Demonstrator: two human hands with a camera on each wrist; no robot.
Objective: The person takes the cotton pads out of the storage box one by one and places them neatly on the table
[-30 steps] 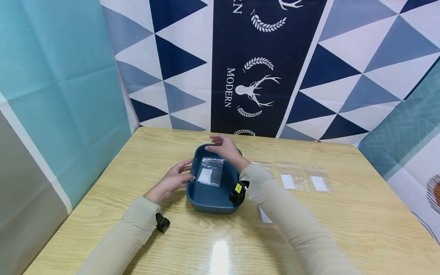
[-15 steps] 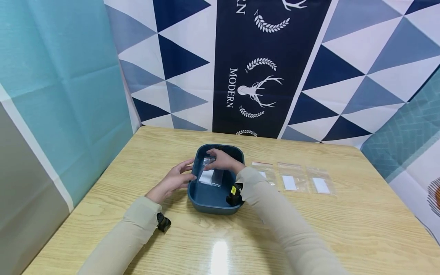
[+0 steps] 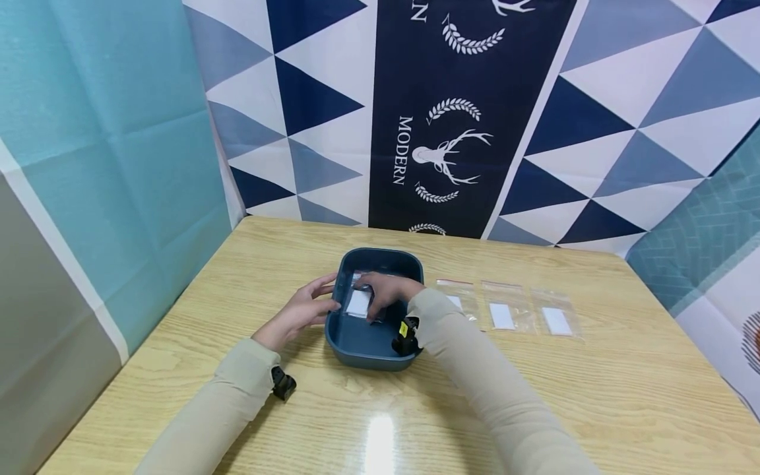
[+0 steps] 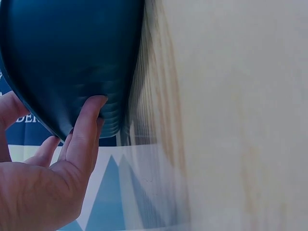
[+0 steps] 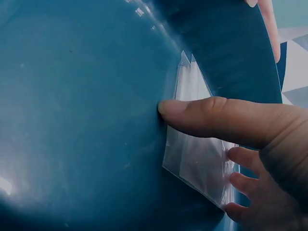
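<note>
The head view alone shows three bags [image 3: 503, 315] beside one blue tub [image 3: 363, 343]. Left wrist: your left hand [image 4: 53, 183] grips the tub by its wall. Right wrist: your right hand [image 5: 274, 132] pinches clear bagging [image 5: 197, 159] inside, count unclear.

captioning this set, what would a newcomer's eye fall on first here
Probably the wall cloth behind the table, with its white deer head and sideways "MODERN" on a dark panel. Next comes the dark blue bin, with the left hand at its left rim and the right hand pinching clear plastic inside. Three clear bags with white patches lie to its right.
</note>
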